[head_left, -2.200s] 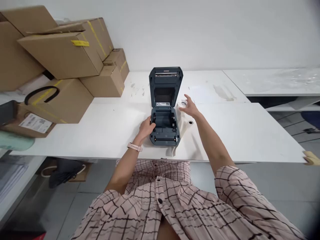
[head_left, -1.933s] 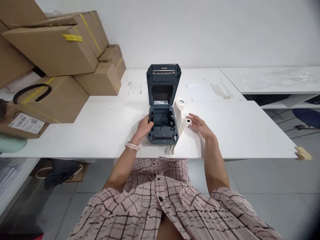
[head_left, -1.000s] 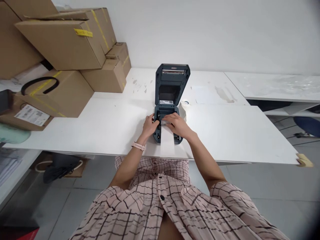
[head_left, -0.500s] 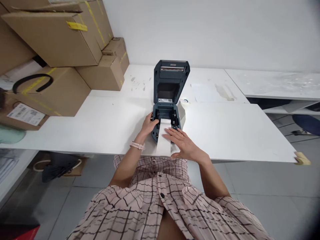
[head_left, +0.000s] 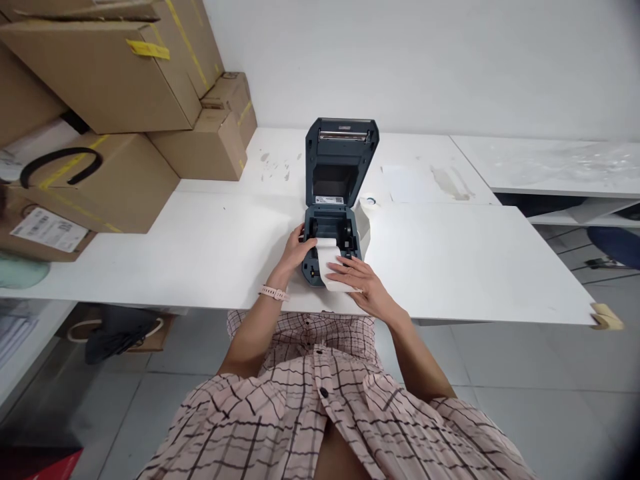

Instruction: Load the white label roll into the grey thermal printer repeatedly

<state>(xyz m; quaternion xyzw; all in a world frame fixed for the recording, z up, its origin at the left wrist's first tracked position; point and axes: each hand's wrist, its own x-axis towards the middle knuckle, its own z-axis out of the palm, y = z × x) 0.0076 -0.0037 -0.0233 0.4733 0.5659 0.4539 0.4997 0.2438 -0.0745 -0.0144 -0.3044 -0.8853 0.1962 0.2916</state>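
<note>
The printer (head_left: 333, 213) stood open on the table (head_left: 450, 260), its lid (head_left: 341, 150) not yet down. The white paper (head_left: 327, 261) was inside, its near end loose over the front; whether it sat properly was unclear. The left hand (head_left: 291, 255) gripped the printer's left side; the right hand (head_left: 371, 291) lay across the paper, whether pinching it I couldn't tell.

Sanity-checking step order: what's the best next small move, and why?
Probably straighten the paper strip with the right hand: its free end skews rightward beneath those fingers, the lid is open, and the left hand already holds the printer's side.
</note>
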